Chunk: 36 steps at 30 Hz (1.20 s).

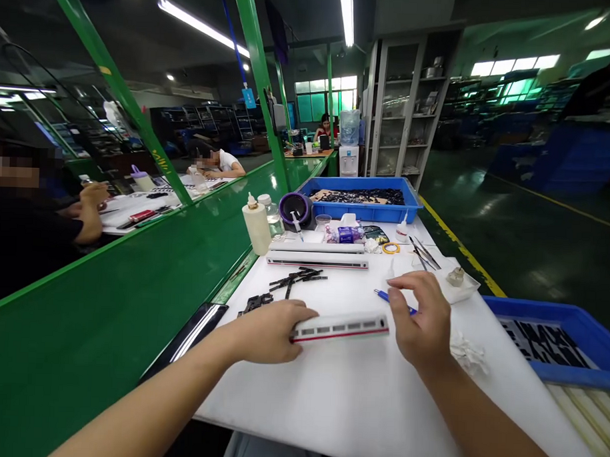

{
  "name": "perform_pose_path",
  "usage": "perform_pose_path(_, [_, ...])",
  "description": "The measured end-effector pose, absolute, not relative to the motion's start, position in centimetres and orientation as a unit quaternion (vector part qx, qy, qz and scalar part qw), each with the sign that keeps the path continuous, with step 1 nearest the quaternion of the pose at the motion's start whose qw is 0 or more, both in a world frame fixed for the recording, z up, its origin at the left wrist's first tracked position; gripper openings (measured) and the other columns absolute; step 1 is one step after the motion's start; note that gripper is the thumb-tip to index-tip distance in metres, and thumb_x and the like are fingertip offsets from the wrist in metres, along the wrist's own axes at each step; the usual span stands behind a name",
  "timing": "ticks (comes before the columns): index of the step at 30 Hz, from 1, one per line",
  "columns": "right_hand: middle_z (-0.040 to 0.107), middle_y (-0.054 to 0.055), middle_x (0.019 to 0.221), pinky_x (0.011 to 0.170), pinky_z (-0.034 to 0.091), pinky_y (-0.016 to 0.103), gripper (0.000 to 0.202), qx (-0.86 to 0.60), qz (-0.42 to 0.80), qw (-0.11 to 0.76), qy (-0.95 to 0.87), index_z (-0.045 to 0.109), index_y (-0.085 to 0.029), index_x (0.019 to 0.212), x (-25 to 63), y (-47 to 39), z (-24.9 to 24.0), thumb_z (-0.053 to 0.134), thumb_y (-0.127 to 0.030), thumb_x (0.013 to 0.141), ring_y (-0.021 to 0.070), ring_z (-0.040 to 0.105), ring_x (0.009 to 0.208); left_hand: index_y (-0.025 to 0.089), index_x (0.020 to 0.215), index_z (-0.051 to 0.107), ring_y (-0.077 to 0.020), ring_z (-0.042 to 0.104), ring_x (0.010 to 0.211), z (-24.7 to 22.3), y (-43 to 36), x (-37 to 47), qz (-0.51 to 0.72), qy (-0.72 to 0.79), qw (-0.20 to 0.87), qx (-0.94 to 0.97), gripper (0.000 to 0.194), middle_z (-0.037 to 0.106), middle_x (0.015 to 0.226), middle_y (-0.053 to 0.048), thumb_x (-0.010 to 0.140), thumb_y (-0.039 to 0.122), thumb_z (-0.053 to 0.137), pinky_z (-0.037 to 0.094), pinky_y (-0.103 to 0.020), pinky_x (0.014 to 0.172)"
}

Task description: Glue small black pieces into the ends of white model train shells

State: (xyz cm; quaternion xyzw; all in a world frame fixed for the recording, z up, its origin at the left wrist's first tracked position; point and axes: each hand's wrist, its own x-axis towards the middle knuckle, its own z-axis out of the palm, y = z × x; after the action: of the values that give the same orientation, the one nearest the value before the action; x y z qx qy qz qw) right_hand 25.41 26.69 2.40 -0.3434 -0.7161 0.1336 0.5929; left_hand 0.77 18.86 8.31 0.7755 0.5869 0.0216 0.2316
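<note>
My left hand (274,331) is closed round the left end of a white model train car (344,326) with grey windows and a red stripe, held over the white table (299,401). Just right of the car's free end is my right hand (422,316), thumb and forefinger curled toward each other with a gap between their tips and nothing seen in them. Behind that hand lies a blue pen-like tool (383,295), partly hidden by it. Two more white train cars (318,262) lie farther back, with thin black strips (298,277) in front of them.
At the back stand a blue bin (358,210) of dark parts, bottles (258,227) and a black cup (295,211). Tweezers (427,253) and a white tray (460,287) are at right. A dark phone-like slab (186,338) lies left. People sit beyond the green partition (133,269).
</note>
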Motion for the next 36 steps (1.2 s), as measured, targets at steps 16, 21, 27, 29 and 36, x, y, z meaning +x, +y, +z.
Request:
perform_pose_path(16, [0.062,0.003,0.081,0.074,0.041,0.033,0.041,-0.37,0.344,0.287,-0.814,0.057,-0.021,0.075,23.4,27.2,0.7,0.033,-0.044,0.099,0.0188,0.056,0.08,0.019,0.078,0.069,-0.0273,0.065,0.08,4.2,25.6,-4.1,-0.003,0.815,0.07,0.575,0.039,0.071,0.084,-0.012,0.078,0.055,0.053,0.048,-0.034,0.069])
perform_pose_path(21, [0.066,0.005,0.09,0.081,0.044,0.036,0.038,-0.37,0.353,0.323,-0.797,0.064,-0.021,0.086,23.7,27.4,0.8,0.036,-0.042,0.098,0.0209,0.059,0.088,0.016,0.078,0.069,-0.0306,0.065,0.082,3.1,26.3,-3.4,-0.022,0.824,0.046,0.564,0.025,0.07,0.087,-0.016,0.073,0.038,0.06,0.048,-0.039,0.072])
perform_pose_path(27, [0.068,0.006,0.092,0.08,0.048,0.035,0.023,-0.361,0.381,0.434,-0.732,0.067,-0.021,0.095,23.8,26.9,1.4,0.052,-0.038,0.091,0.0216,0.061,0.088,0.02,0.084,0.069,-0.0249,0.064,0.082,6.2,23.6,0.2,0.049,0.78,0.078,0.619,0.03,0.071,0.088,-0.009,0.087,0.037,0.045,0.046,-0.033,0.07])
perform_pose_path(29, [0.069,0.005,0.087,0.074,0.05,0.033,0.024,-0.356,0.462,0.438,-0.684,0.068,-0.02,0.097,23.7,26.7,1.6,0.057,-0.039,0.088,0.0193,0.062,0.079,0.024,0.088,0.068,-0.0171,0.061,0.073,7.4,22.2,2.2,0.092,0.736,0.146,0.654,0.034,0.07,0.081,0.0,0.09,0.045,0.041,0.045,-0.026,0.063])
perform_pose_path(36, [0.063,0.0,0.064,0.058,0.049,0.028,0.026,-0.285,0.651,0.409,-0.572,0.068,-0.017,0.083,23.7,26.8,1.9,0.069,-0.042,0.079,0.013,0.058,0.056,0.021,0.073,0.063,-0.0133,0.049,0.063,7.9,20.1,6.8,0.237,0.651,0.28,0.665,0.025,0.061,0.066,0.004,0.087,0.038,0.051,0.036,-0.025,0.056])
